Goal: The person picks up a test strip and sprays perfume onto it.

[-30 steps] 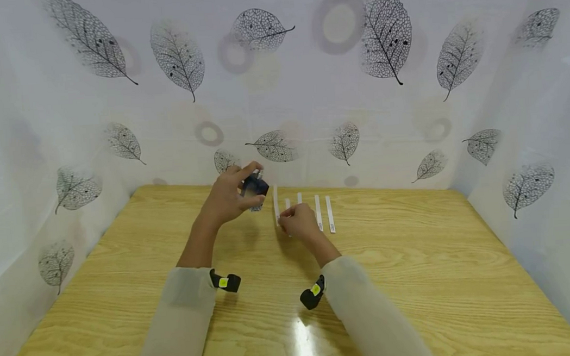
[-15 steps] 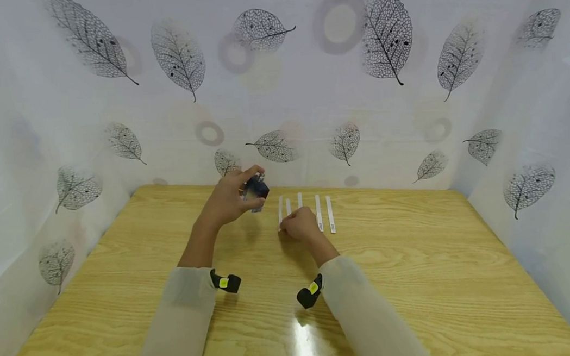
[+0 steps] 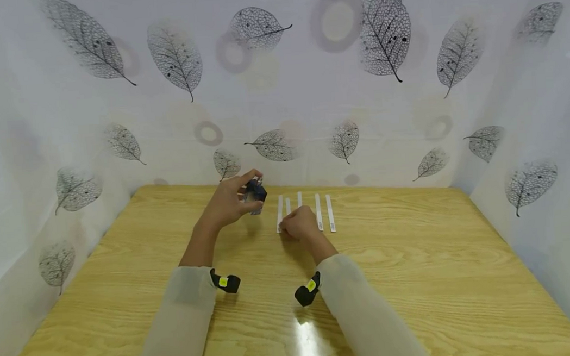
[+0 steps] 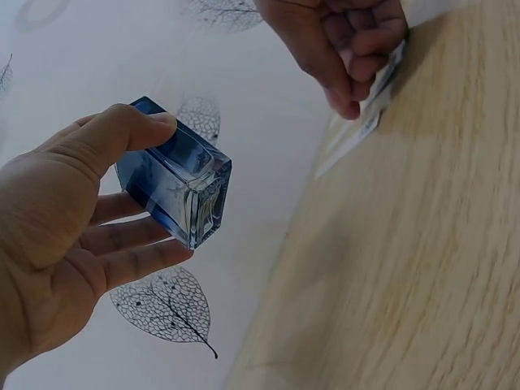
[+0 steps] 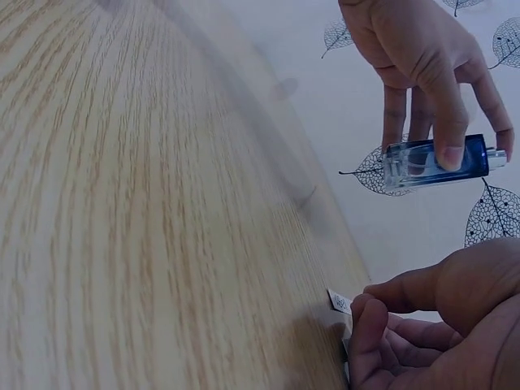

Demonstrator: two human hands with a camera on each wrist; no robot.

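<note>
My left hand (image 3: 227,200) holds a blue glass perfume bottle (image 4: 175,171) tilted above the table, thumb on one side and fingers on the other. In the right wrist view, a fingertip rests at the silvery sprayer (image 5: 496,158). My right hand (image 3: 300,223), fingers curled, pinches the edge of the leftmost white paper test strip (image 3: 280,208) near its printed lower end. That strip lies on the table. Beside it are more white strips (image 3: 319,213) in a row, some partly hidden by the right hand.
The wood-grain table (image 3: 418,268) ends at a pale curtain (image 3: 300,106) printed with leaves, which also hangs along both sides. Each wrist wears a black camera (image 3: 230,283) on a strap.
The leftmost strip has come down from a raised position to lie flat beside the others, with my right hand moving slightly down. The left hand and bottle have lowered a little.
</note>
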